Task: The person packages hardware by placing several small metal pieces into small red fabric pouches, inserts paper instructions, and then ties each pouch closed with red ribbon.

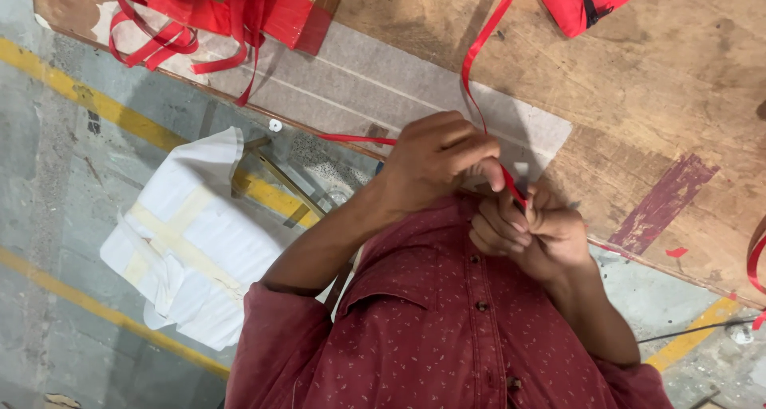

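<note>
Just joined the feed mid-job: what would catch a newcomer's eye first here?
Both hands meet at centre frame, the left hand and right hand pinching a red ribbon that trails up across the wooden board. A red-wrapped box with loose ribbon sits at the top, and a taped white bundle lies on the floor.

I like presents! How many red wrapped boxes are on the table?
2. One red box sits at the top left with loose ribbon loops beside it; another red box is at the top right, cut off by the edge. More may lie outside the view.

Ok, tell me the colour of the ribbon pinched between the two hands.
Red: the ribbon runs up over the wooden table, shown best in the head view.
</note>
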